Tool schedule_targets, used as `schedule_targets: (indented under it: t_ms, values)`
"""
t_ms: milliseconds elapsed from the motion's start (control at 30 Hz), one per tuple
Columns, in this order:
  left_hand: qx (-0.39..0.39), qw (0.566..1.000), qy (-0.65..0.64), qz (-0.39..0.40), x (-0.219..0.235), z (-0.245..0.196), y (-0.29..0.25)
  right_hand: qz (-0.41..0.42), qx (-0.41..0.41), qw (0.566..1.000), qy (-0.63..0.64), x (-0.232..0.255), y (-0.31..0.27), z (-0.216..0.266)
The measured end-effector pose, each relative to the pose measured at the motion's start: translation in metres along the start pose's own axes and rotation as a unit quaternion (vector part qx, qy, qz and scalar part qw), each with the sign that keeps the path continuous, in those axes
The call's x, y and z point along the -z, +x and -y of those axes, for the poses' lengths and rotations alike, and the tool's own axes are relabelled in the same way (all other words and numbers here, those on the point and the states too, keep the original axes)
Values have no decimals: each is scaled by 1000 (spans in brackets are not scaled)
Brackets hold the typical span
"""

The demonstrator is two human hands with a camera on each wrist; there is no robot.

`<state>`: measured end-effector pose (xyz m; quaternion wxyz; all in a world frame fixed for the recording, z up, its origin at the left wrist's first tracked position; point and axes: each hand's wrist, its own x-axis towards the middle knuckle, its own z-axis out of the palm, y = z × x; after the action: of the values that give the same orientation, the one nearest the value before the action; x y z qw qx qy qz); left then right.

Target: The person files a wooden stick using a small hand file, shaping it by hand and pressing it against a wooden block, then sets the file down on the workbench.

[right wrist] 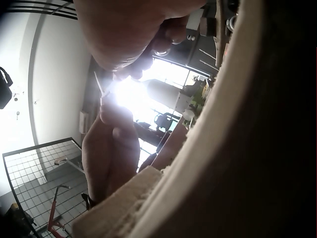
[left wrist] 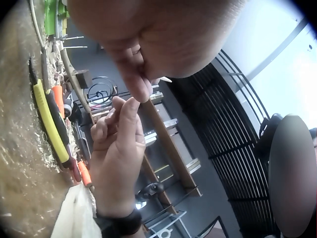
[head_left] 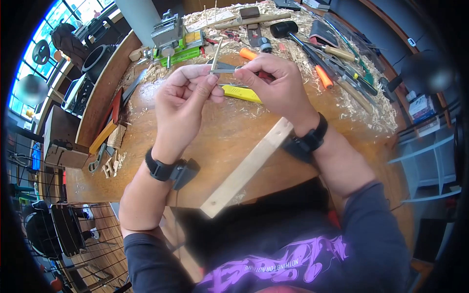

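Above the bench, my left hand (head_left: 183, 100) pinches a thin wooden stick (head_left: 217, 54) between thumb and fingertips, its free end pointing up and away. My right hand (head_left: 278, 85) faces it, with thumb and forefinger pinched at the end of a thin grey strip (head_left: 224, 71). This strip reaches across to the stick at the left fingertips; I cannot tell what kind of tool it is. In the left wrist view the fingertips of both hands meet. Beneath them lies a yellow-handled tool (head_left: 242, 94), partly hidden by the right hand.
A flat wooden bar (head_left: 244, 171) with holes near its ends juts over the bench's front edge. Behind stand a metal vise (head_left: 169, 34) and green-based fixture. A black mallet (head_left: 284, 29), orange-handled tools and shavings (head_left: 305, 46) fill the back right. Wood scraps (head_left: 113, 166) lie left.
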<state>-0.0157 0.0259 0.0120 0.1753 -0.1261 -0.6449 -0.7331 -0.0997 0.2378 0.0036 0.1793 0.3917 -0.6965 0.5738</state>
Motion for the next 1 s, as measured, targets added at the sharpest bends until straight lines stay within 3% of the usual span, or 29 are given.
schedule_targets:
  t_ms: [300, 1000]
  values:
    - [15, 998, 42, 50, -3, 3, -3, 8, 4, 1000, 12, -2, -3, 2]
    - [7, 997, 42, 71, 1, 2, -3, 2, 13, 1000, 28, -7, -4, 3]
